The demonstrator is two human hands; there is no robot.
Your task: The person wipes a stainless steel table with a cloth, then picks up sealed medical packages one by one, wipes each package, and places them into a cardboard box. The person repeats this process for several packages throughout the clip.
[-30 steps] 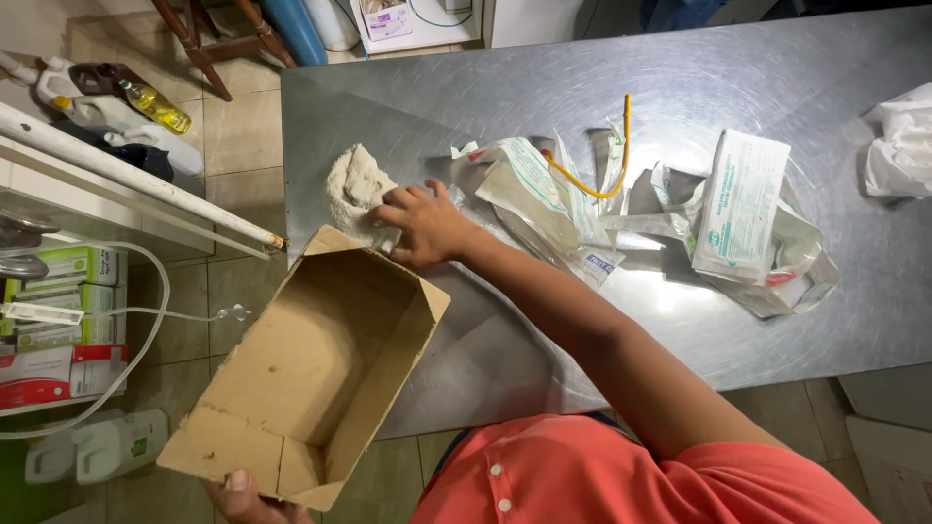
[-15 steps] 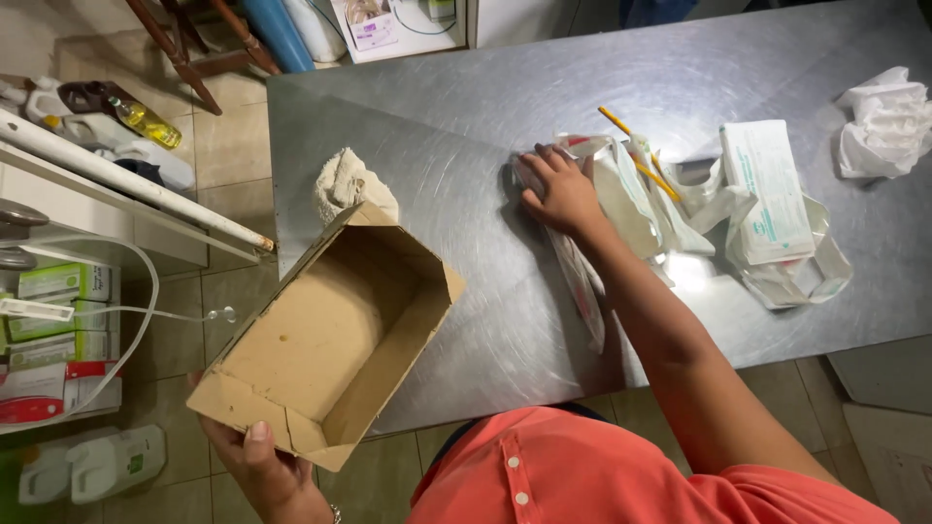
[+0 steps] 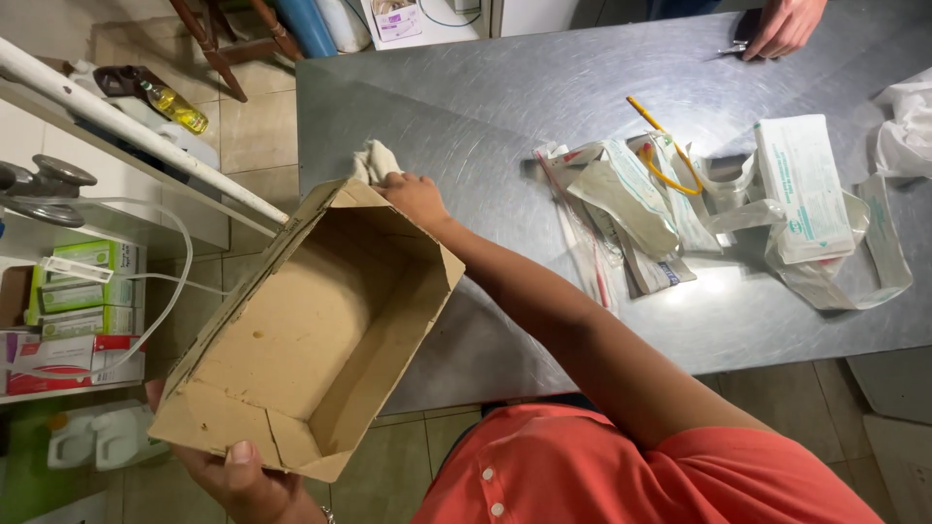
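Left hand (image 3: 243,480) grips the near end wall of an open cardboard box (image 3: 311,330), thumb over the rim, fingers underneath; the box is held off the table's left edge, tilted, its far rim level with the steel table (image 3: 505,116). Right hand (image 3: 413,194) reaches across the box's far corner and rests on a crumpled white cloth (image 3: 374,160) lying on the table by that rim; cannot tell whether the fingers close on it. Farther right, a heap of opened sterile wrappers (image 3: 718,209) with yellow tubing (image 3: 665,146). Top right, another person's hand (image 3: 782,24) on the table.

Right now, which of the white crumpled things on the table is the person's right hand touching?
The small crumpled cloth at the table's left edge, under the right hand; the other white bundle lies far right, untouched.
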